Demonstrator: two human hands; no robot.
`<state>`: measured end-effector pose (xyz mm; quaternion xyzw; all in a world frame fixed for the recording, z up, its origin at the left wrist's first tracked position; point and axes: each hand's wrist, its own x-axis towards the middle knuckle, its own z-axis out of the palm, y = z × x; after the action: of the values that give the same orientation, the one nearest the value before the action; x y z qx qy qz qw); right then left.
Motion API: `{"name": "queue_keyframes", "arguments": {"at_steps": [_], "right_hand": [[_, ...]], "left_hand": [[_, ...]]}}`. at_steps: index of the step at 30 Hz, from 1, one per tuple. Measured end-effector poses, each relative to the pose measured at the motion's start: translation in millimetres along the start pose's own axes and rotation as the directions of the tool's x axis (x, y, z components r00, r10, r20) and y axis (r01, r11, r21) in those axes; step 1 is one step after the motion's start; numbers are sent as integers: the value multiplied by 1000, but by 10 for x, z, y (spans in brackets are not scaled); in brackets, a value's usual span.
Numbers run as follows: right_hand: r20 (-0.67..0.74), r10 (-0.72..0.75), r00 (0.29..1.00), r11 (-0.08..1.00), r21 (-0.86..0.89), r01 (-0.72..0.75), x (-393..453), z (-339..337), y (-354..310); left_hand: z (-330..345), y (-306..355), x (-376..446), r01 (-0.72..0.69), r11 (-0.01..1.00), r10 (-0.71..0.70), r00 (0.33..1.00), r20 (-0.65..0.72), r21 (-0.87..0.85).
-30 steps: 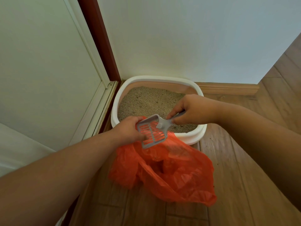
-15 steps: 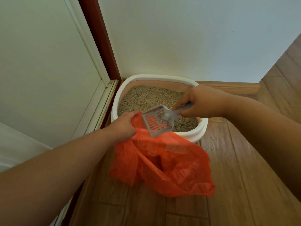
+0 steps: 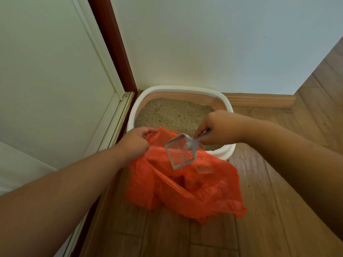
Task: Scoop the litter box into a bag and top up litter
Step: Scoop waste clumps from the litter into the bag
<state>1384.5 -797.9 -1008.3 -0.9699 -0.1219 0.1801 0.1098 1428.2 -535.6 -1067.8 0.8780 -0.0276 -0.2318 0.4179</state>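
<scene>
The left hand (image 3: 134,143) is closed around the top edge of an orange bag (image 3: 185,186), holding its mouth up just in front of the litter box (image 3: 132,115). The rest of the bag slumps on the wooden floor (image 3: 278,210), its near end spread toward the camera. The right hand (image 3: 220,129) pinches the handle of a grey slotted scoop (image 3: 181,153) with curled fingers; the scoop head tilts down over the bag's opening, slots facing the camera, and looks slightly blurred. Whether anything lies in the scoop cannot be told. The box, white-rimmed with a tan inner wall, sits in the corner against the wall (image 3: 213,43) and beside a door frame (image 3: 111,43). Beige litter (image 3: 172,115) fills it in a fairly even layer. A few dark specks lie on the floor right of the box.
</scene>
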Motion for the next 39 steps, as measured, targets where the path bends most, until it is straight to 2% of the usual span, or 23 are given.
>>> {"name": "queue_keyframes", "arguments": {"at_steps": [3, 5, 6, 8, 10, 13, 17, 21, 25, 29, 34, 36, 39], "right_hand": [[-114, 95, 989, 966, 250, -64, -37, -223, 141], [-219, 212, 952, 916, 386, -115, -32, -263, 226], [-258, 259, 931, 916, 371, -152, -8, -238, 267], [-275, 310, 910, 947, 176, -269, 62, -118, 337], [-205, 360, 910, 931, 15, -365, 143, 47, 393], [-94, 430, 898, 897, -67, -437, 254, 267, 453], [-31, 465, 885, 870, -171, -463, 358, 425, 520], [-80, 502, 861, 837, -205, -507, 463, 514, 623], [-34, 548, 836, 808, -237, -540, 543, 563, 659], [46, 607, 793, 789, -146, -596, 667, 476, 707], [22, 656, 755, 754, 28, -656, 663, 427, 914], [87, 680, 728, 714, 150, -684, 610, 450, 956], [193, 634, 749, 711, 236, -663, 593, 577, 997]], "left_hand": [[-2, -102, 28, 36, 984, -34, 999, -17, 172], [-19, -166, 48, 61, 972, -59, 998, -13, 225], [-28, -183, 51, 63, 967, -66, 998, 4, 247], [-24, -194, 59, 53, 959, -67, 997, 41, 279], [-3, -185, 58, 47, 961, -69, 995, 72, 271], [39, -171, 63, 22, 957, -53, 993, 101, 290], [50, -140, 75, 18, 961, -47, 994, 97, 274], [57, -149, 101, 16, 962, -45, 994, 102, 273], [54, -178, 128, 25, 961, -57, 993, 106, 277], [36, -180, 110, 34, 976, -61, 991, 119, 214], [3, -242, 127, 50, 982, -72, 991, 112, 183], [1, -253, 128, 51, 984, -71, 992, 108, 172], [4, -258, 145, 63, 985, -81, 991, 106, 159]]}}
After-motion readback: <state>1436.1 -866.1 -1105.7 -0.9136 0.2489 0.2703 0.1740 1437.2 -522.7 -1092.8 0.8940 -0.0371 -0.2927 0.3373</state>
